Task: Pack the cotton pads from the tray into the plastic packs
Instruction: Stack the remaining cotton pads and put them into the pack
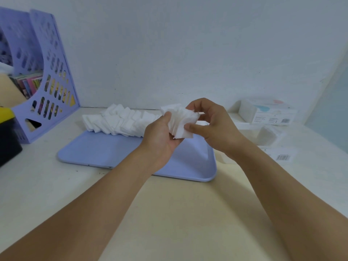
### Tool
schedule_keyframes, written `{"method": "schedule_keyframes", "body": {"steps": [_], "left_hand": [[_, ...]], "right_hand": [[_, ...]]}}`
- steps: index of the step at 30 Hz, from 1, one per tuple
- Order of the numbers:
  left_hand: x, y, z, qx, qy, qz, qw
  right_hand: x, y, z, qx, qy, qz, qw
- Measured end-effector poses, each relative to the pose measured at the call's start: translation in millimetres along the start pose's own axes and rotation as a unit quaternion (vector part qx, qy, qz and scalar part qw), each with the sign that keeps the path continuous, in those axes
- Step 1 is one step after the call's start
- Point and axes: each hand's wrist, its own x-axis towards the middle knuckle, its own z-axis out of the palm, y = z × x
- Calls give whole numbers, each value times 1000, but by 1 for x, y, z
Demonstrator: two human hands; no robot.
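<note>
Head view: the left hand (162,136) and right hand (211,123), close together above the tray (113,151), both pinched a fanned stack of cotton pads (181,121); loose pads (116,121) lay at 10 o'clock, plastic packs (267,113) at 3 o'clock.

Both forearms reach forward, hands meeting mid-air. The left hand (162,136) cups palm-up. The right hand (212,123) pinches with curled fingers (194,127).
</note>
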Motion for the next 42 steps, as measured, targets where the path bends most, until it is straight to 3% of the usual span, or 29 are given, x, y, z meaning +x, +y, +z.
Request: {"method": "schedule_keyframes", "body": {"steps": [10,18,26,34,37,42], "left_hand": [[3,3,0,-18,-4,-34,999],[1,-3,-4,106,-84,-25,990],[5,-4,-6,185,-121,-25,975],[9,-11,-9,187,-108,-9,976],[7,-9,-7,186,-127,-6,974],[1,-1,-3,156,-157,-32,975]], "right_hand": [[1,-1,-13,4,-50,-18,999],[-2,-5,-24,55,-145,42,987],[-4,-5,-33,72,-190,40,978],[0,2,-27,64,-139,82,985],[1,4,-25,46,-110,69,991],[0,2,-21,26,-131,32,991]]}}
